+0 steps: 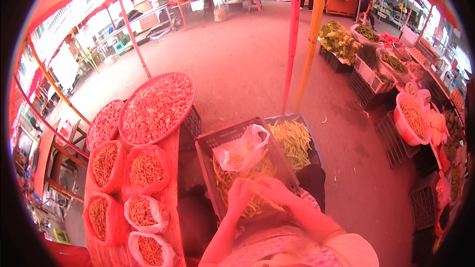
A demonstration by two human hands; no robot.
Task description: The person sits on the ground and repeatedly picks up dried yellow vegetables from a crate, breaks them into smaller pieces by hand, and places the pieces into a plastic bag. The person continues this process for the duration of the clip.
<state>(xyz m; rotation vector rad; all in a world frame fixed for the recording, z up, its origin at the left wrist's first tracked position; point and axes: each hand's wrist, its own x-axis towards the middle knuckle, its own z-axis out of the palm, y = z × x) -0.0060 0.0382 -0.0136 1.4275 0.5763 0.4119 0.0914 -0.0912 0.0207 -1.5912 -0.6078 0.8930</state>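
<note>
My left hand point(239, 193) and my right hand point(273, 190) meet over a dark plastic crate point(232, 133), fingertips pinched together on what looks like a bean pod. A long pod point(271, 203) slants out below my right palm. Beneath the hands, yellowish bean pods point(256, 207) cover the crate's bottom; their near part is partly hidden by my wrists. Just beyond my fingers, a white plastic bag point(223, 157) sits open in the crate with small pale pieces point(237, 157) inside, probably shelled beans.
Behind the crate stands a blue crate point(316, 152) of pale green pods point(291, 141). To the left, a wooden table point(124, 230) bears several bags of dried chilies point(148, 170) and a round tray point(193, 94) of garlic cloves. Canopy poles point(293, 44) rise ahead; vegetable stalls point(371, 78) line the right.
</note>
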